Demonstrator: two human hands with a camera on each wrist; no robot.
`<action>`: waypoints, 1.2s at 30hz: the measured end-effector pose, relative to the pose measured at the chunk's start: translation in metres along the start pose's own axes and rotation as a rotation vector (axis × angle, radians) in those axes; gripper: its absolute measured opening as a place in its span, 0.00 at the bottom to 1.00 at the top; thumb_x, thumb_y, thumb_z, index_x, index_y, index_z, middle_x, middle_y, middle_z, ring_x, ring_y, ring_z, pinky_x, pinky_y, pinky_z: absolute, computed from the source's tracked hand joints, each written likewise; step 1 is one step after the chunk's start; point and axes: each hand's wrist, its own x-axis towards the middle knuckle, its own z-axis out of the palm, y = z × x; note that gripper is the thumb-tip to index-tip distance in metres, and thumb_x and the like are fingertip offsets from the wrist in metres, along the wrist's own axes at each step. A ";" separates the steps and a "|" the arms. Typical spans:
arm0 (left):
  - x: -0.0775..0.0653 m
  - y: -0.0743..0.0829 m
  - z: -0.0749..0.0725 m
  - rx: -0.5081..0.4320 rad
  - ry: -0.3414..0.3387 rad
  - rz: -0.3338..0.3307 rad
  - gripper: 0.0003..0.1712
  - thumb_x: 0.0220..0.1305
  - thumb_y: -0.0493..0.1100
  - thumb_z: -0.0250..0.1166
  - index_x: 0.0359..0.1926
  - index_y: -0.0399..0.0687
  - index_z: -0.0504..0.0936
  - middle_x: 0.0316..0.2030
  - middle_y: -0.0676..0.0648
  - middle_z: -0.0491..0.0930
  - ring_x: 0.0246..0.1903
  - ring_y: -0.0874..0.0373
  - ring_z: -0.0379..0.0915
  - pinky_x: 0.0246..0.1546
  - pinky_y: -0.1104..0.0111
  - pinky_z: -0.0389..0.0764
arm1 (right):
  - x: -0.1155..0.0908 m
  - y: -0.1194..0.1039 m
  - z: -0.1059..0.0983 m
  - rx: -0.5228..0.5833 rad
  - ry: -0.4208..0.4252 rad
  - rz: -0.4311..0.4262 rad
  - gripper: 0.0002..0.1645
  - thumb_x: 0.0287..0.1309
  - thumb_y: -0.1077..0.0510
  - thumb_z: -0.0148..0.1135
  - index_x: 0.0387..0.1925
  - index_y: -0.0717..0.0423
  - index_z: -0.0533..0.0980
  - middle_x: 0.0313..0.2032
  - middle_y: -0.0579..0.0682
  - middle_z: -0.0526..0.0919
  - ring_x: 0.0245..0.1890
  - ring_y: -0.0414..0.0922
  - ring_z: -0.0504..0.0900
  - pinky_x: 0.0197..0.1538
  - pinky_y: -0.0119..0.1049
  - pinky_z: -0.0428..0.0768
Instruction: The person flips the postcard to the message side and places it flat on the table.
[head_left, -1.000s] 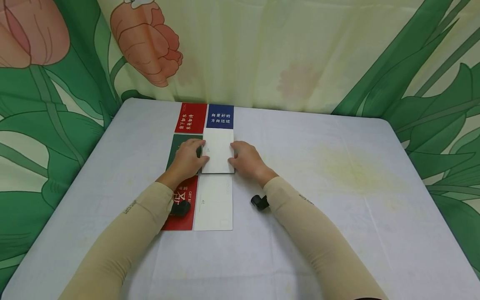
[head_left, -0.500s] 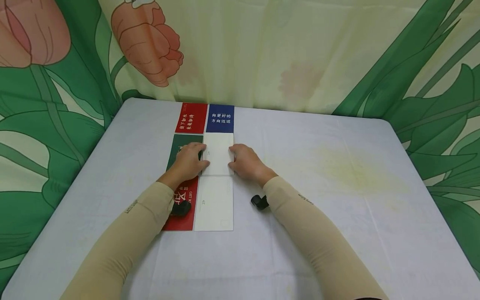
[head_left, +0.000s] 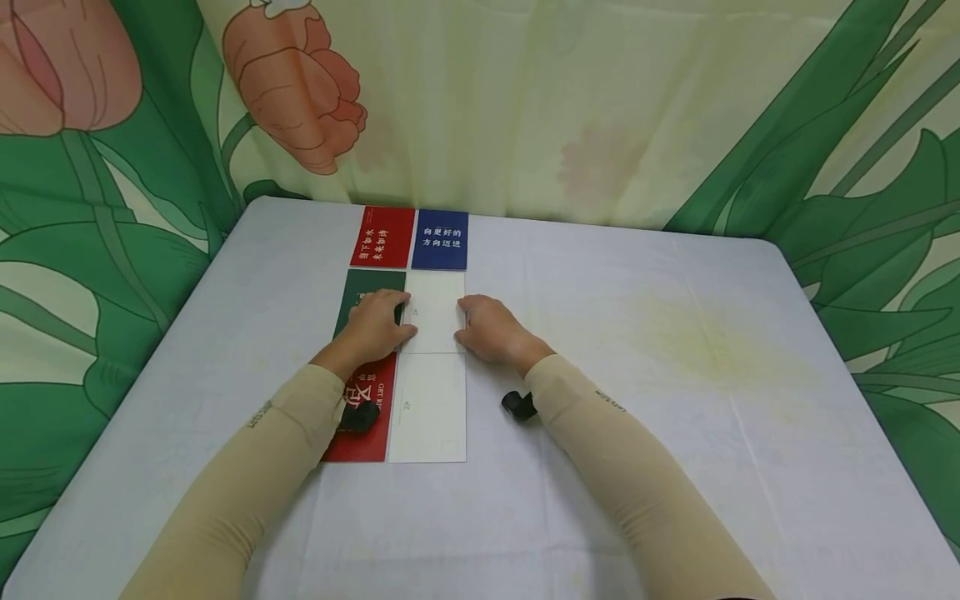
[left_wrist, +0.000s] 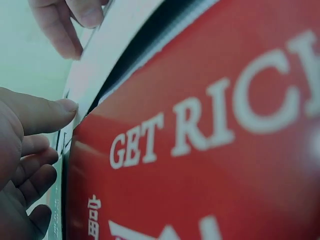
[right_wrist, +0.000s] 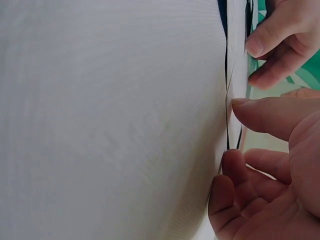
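A white postcard (head_left: 437, 312), blank side up, lies in the middle of the right column of cards. At its left edge my left hand (head_left: 371, 325) holds it, with the thumb near the lower left corner and the fingers higher up. My right hand (head_left: 497, 330) holds the opposite edge, its thumb (right_wrist: 255, 114) against the card in the right wrist view. Part of a green card (head_left: 358, 285) is hidden under the left hand. Below the held postcard lies another white postcard (head_left: 427, 408), their edges meeting.
A red card (head_left: 384, 237) and a blue card (head_left: 439, 240) with white characters lie at the table's back edge. Another red card (head_left: 352, 450), lettered "GET RICH", lies under the left forearm. A white cloth (head_left: 675, 433) covers the table; a floral curtain (head_left: 510, 108) hangs behind.
The held postcard has come down and toward me, off the blue card's lower part, and now lines up with the white postcard below. Both hands moved slightly with it.
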 end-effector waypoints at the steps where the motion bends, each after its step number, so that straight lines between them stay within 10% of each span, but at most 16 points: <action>1: 0.000 0.000 0.000 0.001 -0.002 -0.002 0.41 0.62 0.46 0.70 0.72 0.39 0.66 0.69 0.35 0.65 0.68 0.38 0.58 0.66 0.38 0.59 | 0.000 0.000 0.000 -0.002 -0.003 0.000 0.35 0.66 0.59 0.60 0.71 0.69 0.63 0.70 0.60 0.66 0.72 0.53 0.61 0.73 0.42 0.58; 36: 0.002 0.001 -0.002 0.046 -0.021 0.029 0.38 0.64 0.45 0.69 0.72 0.42 0.68 0.69 0.37 0.67 0.66 0.38 0.59 0.65 0.37 0.59 | 0.001 0.001 -0.002 -0.053 -0.047 -0.008 0.38 0.66 0.56 0.61 0.73 0.61 0.62 0.72 0.55 0.65 0.73 0.50 0.61 0.73 0.40 0.57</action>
